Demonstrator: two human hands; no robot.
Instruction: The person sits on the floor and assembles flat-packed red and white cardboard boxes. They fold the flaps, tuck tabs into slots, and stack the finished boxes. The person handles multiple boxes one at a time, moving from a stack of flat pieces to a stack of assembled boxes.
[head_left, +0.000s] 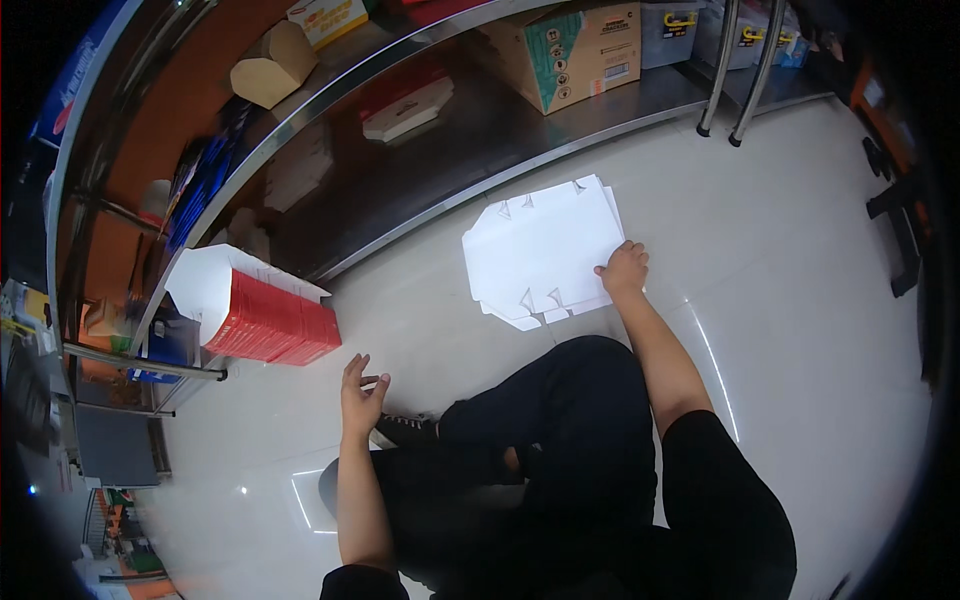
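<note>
A small pile of flat white cardboard box blanks [540, 250] lies on the floor in front of my knees, with cut slots and tabs along the edges. My right hand [625, 270] grips its right edge, the thumb over the top sheet and the other fingers curled at the rim. How many sheets it pinches is hidden. My left hand [362, 395] hovers off to the left, fingers apart and holding nothing. Nearest to it stands a thick stack of red flattened boxes [275, 320], with white inner sides showing at its back.
A metal shelf [420, 190] runs along the far side, its steel legs [745, 110] reaching the floor. It bears a brown carton [585, 60], clear plastic bins [670, 35] and a small kraft box [273, 65]. My crossed legs [560, 400] fill the near middle of the tiled floor.
</note>
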